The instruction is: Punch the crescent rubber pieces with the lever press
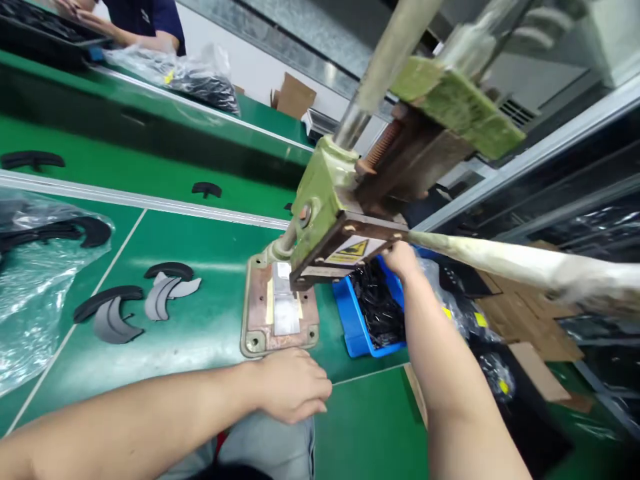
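My left hand (297, 387) is at the front edge of the press base (255, 313), palm down with its fingers curled under. Whatever it may hold is hidden. My right hand (400, 259) reaches beside the green press head (323, 213), over the far end of a blue bin (357, 337). Its fingers are hidden by the press. Small black parts (377, 307) fill the bin. On the base, a metal fixture plate (286, 308) lies under the press head. The press lever (500, 257), wrapped in pale material, extends to the right above my right forearm.
Curved black pieces (169, 269) and grey pieces (117, 323) lie left of the press. A clear plastic bag (40, 300) covers the table's left side. Farther back, more black curved pieces (207, 189) lie on a green strip. Another person (145, 27) works across the bench.
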Tool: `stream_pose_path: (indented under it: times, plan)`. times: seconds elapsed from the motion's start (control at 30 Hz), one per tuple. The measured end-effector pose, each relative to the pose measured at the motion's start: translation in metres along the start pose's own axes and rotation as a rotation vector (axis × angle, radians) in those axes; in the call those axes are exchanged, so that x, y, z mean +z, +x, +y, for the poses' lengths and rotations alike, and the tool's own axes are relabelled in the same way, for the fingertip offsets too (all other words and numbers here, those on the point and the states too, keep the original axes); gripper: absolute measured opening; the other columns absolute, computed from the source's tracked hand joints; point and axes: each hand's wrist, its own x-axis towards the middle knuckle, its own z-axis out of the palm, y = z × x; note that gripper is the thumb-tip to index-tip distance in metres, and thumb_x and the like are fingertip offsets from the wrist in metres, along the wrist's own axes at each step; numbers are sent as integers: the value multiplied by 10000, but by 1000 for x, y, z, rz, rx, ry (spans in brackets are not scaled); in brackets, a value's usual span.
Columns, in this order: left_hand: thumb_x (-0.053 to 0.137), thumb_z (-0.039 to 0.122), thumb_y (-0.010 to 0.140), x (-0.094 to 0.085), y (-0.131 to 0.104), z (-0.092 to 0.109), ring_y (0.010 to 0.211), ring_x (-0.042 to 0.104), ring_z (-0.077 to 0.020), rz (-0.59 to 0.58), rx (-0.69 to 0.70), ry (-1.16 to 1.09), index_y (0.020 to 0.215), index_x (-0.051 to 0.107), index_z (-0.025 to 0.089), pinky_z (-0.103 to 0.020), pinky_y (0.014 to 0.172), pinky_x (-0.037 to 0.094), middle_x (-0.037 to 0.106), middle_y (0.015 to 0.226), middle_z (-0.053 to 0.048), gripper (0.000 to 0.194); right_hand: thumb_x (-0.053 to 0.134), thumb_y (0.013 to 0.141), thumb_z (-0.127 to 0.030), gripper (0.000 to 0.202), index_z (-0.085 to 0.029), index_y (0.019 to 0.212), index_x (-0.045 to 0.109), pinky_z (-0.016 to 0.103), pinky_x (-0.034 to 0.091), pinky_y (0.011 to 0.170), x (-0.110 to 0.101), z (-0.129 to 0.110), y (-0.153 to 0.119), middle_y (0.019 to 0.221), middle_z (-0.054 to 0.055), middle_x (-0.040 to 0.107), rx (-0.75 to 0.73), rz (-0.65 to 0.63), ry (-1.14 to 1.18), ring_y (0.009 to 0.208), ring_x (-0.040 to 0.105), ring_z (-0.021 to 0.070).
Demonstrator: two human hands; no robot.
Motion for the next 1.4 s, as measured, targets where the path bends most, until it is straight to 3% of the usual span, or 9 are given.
stream_pose_path:
  times: [0.17,0.3,0.53,0.73,0.9,1.17,1.27,1.37,1.4]
  plan:
    - [656,407,1002,1,-2,1,771,731,-200,42,0,-22,920,634,231,-329,654,491,740,826,-12,195,734,911,-518,410,-243,1214,720,291,549,931,19,7,-79,1178,64,774,-88,-161,22,1022,725,190]
    - [632,410,1015,2,-1,1,786,739,-201,70,-5,22,940,654,229,-335,648,504,757,846,-17,197,670,945,-440,340,-218,1199,709,309,531,988,32,2,-110,1260,97,749,-130,-152,-5,1141,708,222]
    - [595,450,1044,-6,-5,1,855,757,-194,42,-52,128,938,655,238,-323,563,464,795,960,-40,245,568,957,-415,362,-196,1217,693,355,548,929,35,-6,-109,1175,113,765,-129,-62,-25,1037,723,247]
    - [598,462,1040,-5,-9,-2,802,743,-188,120,-47,184,929,654,237,-325,521,439,788,937,-37,257,478,965,-555,524,-231,1326,675,458,557,923,40,-2,-116,1263,126,746,-27,78,-7,1114,718,334]
    - [596,478,1036,-3,-8,-7,813,747,-199,96,-63,160,926,649,244,-335,517,451,795,958,-36,263,398,957,-633,599,-266,1282,742,518,559,842,44,5,-113,1158,179,762,69,171,1,942,739,366]
    - [603,486,1034,-7,-7,-6,818,748,-200,85,-108,119,896,647,255,-348,509,452,800,973,-33,273,408,932,-653,609,-297,1310,726,597,564,792,41,1,-114,1077,220,758,189,167,9,900,738,429]
    - [590,483,1040,-5,-7,-7,830,744,-195,79,-106,126,902,645,253,-351,516,452,801,990,-28,273,420,944,-641,603,-287,1344,700,630,576,915,34,-9,-129,1157,206,753,201,368,157,1081,723,451]
    - [591,479,1042,-4,-6,-8,826,740,-191,97,-70,157,900,649,253,-356,539,462,801,980,-27,273,436,975,-535,530,-279,1354,704,566,551,1097,27,-32,-153,1262,193,730,71,708,315,1261,675,397]
    - [588,475,1044,-6,-6,-8,818,737,-189,113,-49,174,895,653,252,-357,548,465,799,968,-30,276,426,989,-517,519,-282,1363,699,550,540,1128,27,-44,-163,1298,191,716,24,757,355,1294,660,380]
